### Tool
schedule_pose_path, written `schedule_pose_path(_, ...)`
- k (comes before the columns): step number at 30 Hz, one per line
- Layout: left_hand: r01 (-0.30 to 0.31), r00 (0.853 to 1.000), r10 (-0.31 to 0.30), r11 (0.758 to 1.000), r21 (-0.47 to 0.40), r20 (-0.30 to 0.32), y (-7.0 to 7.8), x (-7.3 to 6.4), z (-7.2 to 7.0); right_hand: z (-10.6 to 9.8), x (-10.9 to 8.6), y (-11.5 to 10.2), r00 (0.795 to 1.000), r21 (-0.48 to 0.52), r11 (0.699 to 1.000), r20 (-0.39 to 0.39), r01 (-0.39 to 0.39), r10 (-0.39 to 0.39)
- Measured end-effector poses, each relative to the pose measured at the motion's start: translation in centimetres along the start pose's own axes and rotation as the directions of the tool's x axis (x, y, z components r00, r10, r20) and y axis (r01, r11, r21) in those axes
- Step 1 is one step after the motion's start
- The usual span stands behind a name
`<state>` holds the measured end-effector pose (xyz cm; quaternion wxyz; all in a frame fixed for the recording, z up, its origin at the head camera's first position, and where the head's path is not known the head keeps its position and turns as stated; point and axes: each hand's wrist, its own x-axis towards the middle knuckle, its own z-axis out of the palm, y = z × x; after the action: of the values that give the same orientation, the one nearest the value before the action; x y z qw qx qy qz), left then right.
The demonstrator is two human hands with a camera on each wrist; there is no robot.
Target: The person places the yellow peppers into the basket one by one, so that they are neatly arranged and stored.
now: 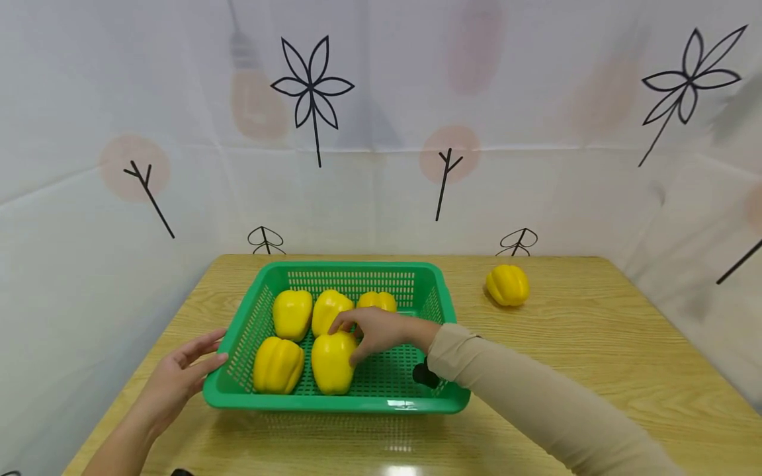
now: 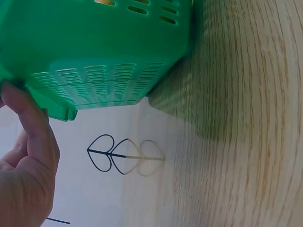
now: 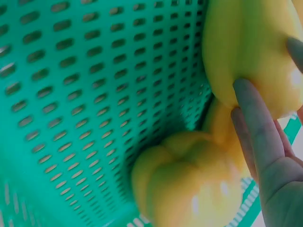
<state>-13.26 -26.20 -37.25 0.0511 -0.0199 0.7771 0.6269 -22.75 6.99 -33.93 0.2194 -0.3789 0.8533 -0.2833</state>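
Note:
A green plastic basket (image 1: pixel 336 402) holds several yellow bell peppers. My right hand (image 1: pixel 381 330) reaches in over the right side and grips the front-middle yellow bell pepper (image 1: pixel 331 367), with thumb and fingers on different sides of it. In the right wrist view the fingers lie along this yellow bell pepper (image 3: pixel 251 52), and another yellow bell pepper (image 3: pixel 184 184) sits beside it. My left hand (image 1: pixel 178 377) touches the basket's left rim from outside, thumb and fingers spread. The left wrist view has the left hand (image 2: pixel 31 146) right under the rim of the basket (image 2: pixel 109 42).
One yellow bell pepper (image 1: pixel 508 285) lies outside the basket at the back right of the wooden table (image 1: pixel 565 330). A white patterned cloth (image 1: pixel 381 198) hangs behind the table. A small black object (image 1: pixel 425 374) shows by the right wrist, inside the basket's outline.

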Motion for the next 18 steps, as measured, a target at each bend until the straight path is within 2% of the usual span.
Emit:
schedule_pose_path(5, 0.003, 1.000, -0.003, 1.000, 0.001, 0.001, -0.1, 0.0, -0.1, 0.8, 0.7, -0.6, 0.999, -0.003, 0.999, -0.017, 0.049, -0.049)
schedule_pose_path(9, 0.006, 1.000, -0.006, 1.000, -0.006, 0.008, 0.0, 0.0, 0.0, 0.8, 0.7, -0.8, 0.999, -0.014, 0.999, -0.025, 0.033, -0.034)
schedule_pose_path(13, 0.004, 1.000, -0.004, 1.000, -0.005, 0.008, 0.0, 0.0, 0.0, 0.2, 0.1, -0.8, 0.999, 0.001, 1.000, -0.038, 0.017, -0.017)
schedule_pose_path(18, 0.006, 1.000, -0.006, 1.000, 0.004, 0.001, 0.0, -0.1, 0.0, -0.7, -1.1, -0.9, 0.997, 0.062, 0.997, -0.064, 0.050, -0.046)
